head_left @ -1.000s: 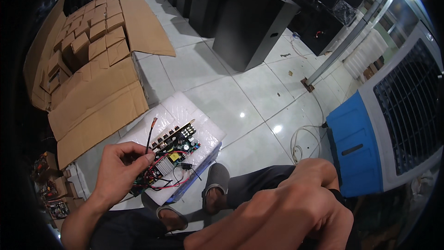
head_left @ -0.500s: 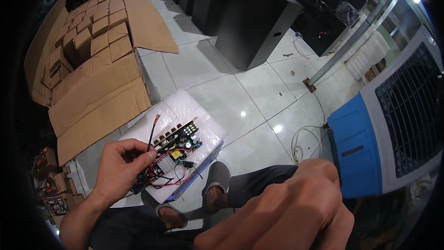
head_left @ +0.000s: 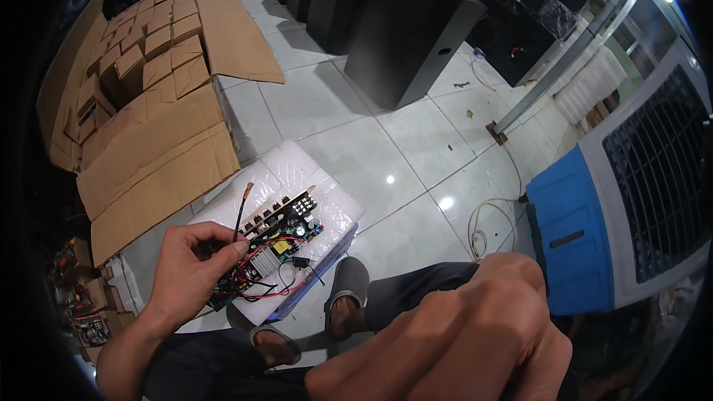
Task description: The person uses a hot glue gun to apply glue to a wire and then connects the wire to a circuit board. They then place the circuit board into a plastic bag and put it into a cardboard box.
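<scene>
Black cable (head_left: 240,215) pinched in left hand (head_left: 191,271), tip sticking up past grip, lower run hidden; right hand (head_left: 490,323) fingertips hidden, can't tell grip.

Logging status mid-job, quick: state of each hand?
Left hand: closed, pinching a black cable.
Right hand: grip hidden from view; cannot tell if open, closed or holding anything.

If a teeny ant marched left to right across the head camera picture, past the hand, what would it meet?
Small electronic parts, left hand, circuit board, right grey shoe, blue-and-grey machine with a grille.
</scene>
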The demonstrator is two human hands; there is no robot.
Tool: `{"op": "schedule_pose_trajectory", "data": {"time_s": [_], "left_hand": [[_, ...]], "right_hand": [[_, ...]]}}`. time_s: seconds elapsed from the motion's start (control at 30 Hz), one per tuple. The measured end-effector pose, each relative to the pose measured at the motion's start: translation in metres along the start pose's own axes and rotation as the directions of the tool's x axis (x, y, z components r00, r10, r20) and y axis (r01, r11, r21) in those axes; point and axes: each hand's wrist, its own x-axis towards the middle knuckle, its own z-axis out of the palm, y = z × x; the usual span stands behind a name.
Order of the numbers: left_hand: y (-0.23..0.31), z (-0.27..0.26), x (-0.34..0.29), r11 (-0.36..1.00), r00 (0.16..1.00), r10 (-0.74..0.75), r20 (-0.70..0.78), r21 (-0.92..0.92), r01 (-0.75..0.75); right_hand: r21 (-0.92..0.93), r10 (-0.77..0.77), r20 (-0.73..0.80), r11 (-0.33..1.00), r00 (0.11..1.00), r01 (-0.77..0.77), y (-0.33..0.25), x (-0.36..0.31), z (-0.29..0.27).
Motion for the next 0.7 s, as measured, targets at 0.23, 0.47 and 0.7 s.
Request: {"op": "schedule_pose_trajectory", "data": {"time_s": [0.23,0.47,0.7], "left_hand": [[-0.001,-0.0006,-0.0008,1.0,1.0,0.002,-0.004,-0.008,-0.002],[-0.0023,-0.0008,0.0005,1.0,1.0,0.0,0.001,-0.011,0.0],[-0.0034,-0.001,0.0002,1.0,1.0,0.012,-0.007,-0.01,-0.012]], "right_hand": [[-0.011,0.006,0.023,1.0,1.0,-0.005,0.0002,-0.0018,-0.0041],[-0.025,0.006,0.037,1.0,0.999,-0.005,0.0003,-0.0016,-0.006],[-0.033,-0.001,0.05,0.999,0.999,0.003,-0.0001,-0.0018,-0.0082]]}}
